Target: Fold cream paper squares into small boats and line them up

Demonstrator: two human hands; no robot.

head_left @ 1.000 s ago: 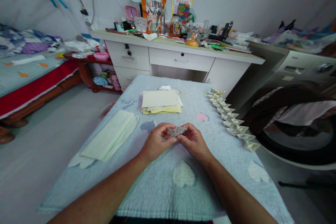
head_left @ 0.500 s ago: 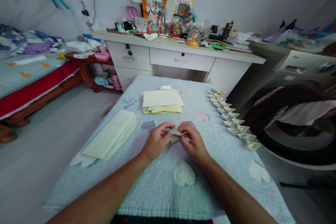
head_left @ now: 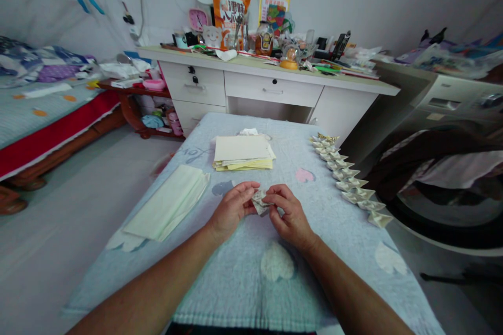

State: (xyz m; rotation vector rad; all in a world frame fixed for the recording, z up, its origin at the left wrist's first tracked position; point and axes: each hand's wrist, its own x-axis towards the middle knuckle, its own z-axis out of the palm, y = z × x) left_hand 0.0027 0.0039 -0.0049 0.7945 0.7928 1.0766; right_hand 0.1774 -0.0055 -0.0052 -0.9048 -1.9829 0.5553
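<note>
Folded paper (head_left: 259,202), small, printed and sharp-cornered, is pinched between the fingers of my left hand (head_left: 231,210) and right hand (head_left: 291,215), probably so both can reach its creases. It sits nearer me than the paper stack (head_left: 244,148). Left of that stack lie long, pale, flat sheets (head_left: 168,203); right of it, pointed paper boats (head_left: 346,174) line up, perhaps to leave my arms room.

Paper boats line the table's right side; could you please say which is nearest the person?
The near-end boat; the other boats all sit farther back, toward the desk.
</note>
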